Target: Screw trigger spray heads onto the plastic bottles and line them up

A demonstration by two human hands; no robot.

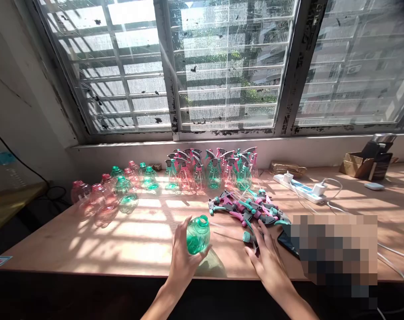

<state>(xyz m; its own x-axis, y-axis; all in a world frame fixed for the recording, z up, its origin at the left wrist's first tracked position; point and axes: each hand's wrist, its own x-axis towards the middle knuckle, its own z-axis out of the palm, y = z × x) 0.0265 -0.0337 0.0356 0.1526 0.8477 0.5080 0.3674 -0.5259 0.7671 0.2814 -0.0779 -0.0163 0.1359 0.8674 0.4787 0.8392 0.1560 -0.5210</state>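
My left hand is wrapped round a clear green bottle with an open neck, tilted just above the table's front part. My right hand has its thumb and fingers closed about a dark spray head with a teal collar, partly hidden under the fingers. Just beyond it lies a pile of pink, teal and grey trigger spray heads, some with thin clear tubes. Bottles fitted with spray heads stand grouped by the wall. To the left are several open bottles, pink and green.
On the wooden table, a white power strip with plugs and cables lies at the right. A dark phone-like object lies beside my right hand. Farther back are a cardboard box and a barred window. A pixelated patch hides the right front.
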